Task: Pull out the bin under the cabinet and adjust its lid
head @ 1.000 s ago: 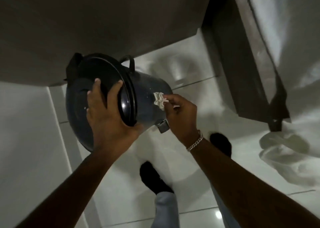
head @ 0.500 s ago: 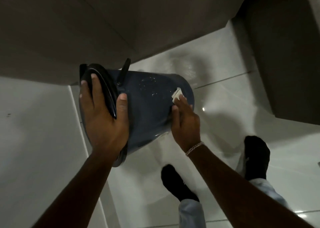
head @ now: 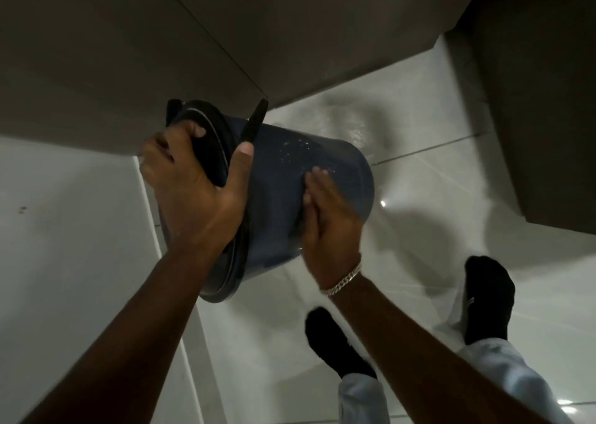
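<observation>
Glossy white tiled floor (head: 403,127), seen from above.

The floor is laid in large pale tiles divided by thin dark grout lines, and small glints of light are reflected in its sheen. Two feet in black socks (head: 338,343) are planted directly on it at the lower right, with pale trouser legs (head: 361,401) above them. The floor is bordered by dark walls (head: 96,53) at the top and right, and soft shadows are cast across it.

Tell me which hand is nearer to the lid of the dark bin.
Left. The left hand grips the rim of the bin, its fingers curled over the lid. The right hand lies flat against the bin's side wall, nearer its base.
</observation>
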